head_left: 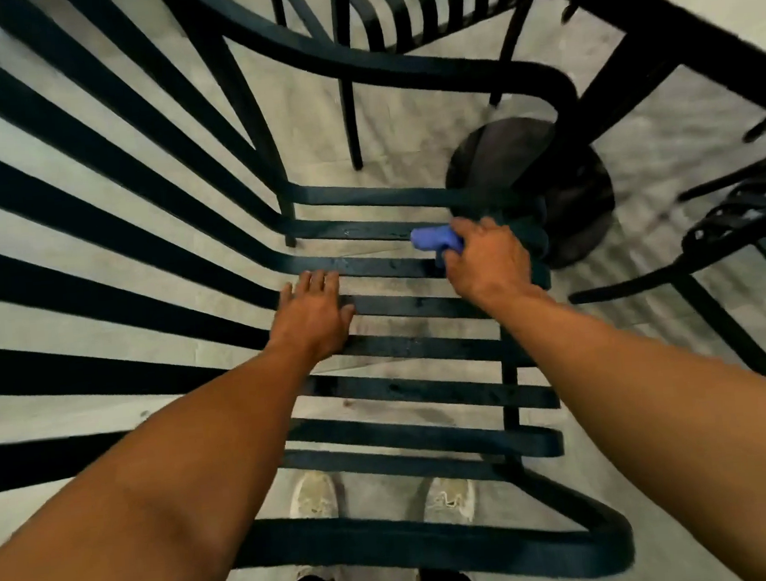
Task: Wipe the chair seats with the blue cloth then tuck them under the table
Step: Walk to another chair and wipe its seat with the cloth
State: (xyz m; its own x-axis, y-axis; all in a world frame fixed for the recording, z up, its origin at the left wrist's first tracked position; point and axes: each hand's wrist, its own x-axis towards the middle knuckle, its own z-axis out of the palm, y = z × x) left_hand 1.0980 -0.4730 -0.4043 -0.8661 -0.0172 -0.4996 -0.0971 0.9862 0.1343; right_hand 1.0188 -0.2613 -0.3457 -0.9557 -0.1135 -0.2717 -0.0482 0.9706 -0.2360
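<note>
A dark metal chair with a slatted seat (427, 393) fills the middle of the head view, its slatted back rising on the left. My right hand (489, 257) is shut on the bunched blue cloth (437, 239) and presses it on a far seat slat near the seat's right edge. Only part of the cloth sticks out past my fingers. My left hand (314, 315) lies flat on the seat slats with fingers spread, holding nothing. The table (654, 21) runs along the upper right, with its round base (562, 191) just beyond the seat.
A second slatted chair (430, 3) stands at the top. A third chair (745, 217) shows at the right edge. My two shoes (376, 499) are visible through the seat slats on the pale floor. The chair's armrest (441, 549) curves close below me.
</note>
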